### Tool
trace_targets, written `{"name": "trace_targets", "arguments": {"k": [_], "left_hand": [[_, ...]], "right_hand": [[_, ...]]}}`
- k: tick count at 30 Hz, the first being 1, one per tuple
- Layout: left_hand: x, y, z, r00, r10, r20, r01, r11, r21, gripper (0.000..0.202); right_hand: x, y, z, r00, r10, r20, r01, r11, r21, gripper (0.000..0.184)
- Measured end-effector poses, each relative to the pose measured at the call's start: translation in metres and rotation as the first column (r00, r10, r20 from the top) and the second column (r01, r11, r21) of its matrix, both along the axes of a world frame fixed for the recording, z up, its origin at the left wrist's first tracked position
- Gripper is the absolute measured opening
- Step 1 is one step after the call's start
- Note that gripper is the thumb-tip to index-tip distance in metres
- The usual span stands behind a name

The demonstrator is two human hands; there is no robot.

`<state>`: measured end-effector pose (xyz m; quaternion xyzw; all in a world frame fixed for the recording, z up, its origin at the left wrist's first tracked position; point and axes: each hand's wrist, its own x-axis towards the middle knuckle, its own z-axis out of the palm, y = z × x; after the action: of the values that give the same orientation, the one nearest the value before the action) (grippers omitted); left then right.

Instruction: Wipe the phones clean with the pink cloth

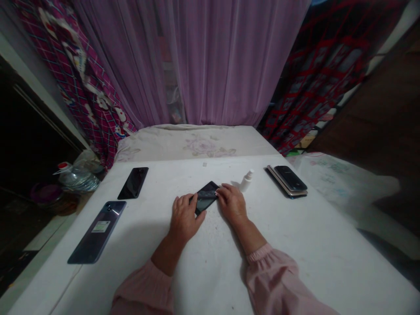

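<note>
A purple-backed smartphone (96,232) and a black glass smartphone (133,183) lie left on the white tabletop (295,249). At centre, the left hand (184,218) and right hand (231,203) clamp a dark smartphone (206,197) between them, just beside a small white spray bottle (246,181). A stack of phones (287,181) sits right.

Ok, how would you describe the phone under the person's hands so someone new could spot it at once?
On the white table below the purple curtain, look to the middle. A dark phone lies aslant between the left hand and right hand. The other phones lie off to the sides; only this one is touched.
</note>
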<state>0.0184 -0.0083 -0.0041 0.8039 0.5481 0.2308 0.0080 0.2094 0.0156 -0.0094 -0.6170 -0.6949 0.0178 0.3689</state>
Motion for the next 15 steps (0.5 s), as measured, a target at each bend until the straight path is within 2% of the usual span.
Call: {"name": "trace_targets", "arguments": {"k": [4, 6, 15], "left_hand": [[0.0, 0.0, 0.001, 1.0, 0.007, -0.017, -0.008, 1.0, -0.014, 0.051], [0.0, 0.0, 0.0, 1.0, 0.011, -0.02, -0.011, 1.0, -0.013, 0.051], [0.0, 0.0, -0.003, 1.0, 0.005, -0.008, -0.005, 1.0, 0.02, 0.05]], "right_hand": [[-0.01, -0.007, 0.001, 0.992, 0.127, 0.022, -0.127, 0.991, 0.03, 0.015], [-0.012, -0.009, 0.001, 0.989, 0.147, 0.022, -0.147, 0.989, 0.025, 0.015], [0.005, 0.005, -0.007, 1.0, -0.013, -0.01, 0.013, 0.999, 0.047, 0.014]]}}
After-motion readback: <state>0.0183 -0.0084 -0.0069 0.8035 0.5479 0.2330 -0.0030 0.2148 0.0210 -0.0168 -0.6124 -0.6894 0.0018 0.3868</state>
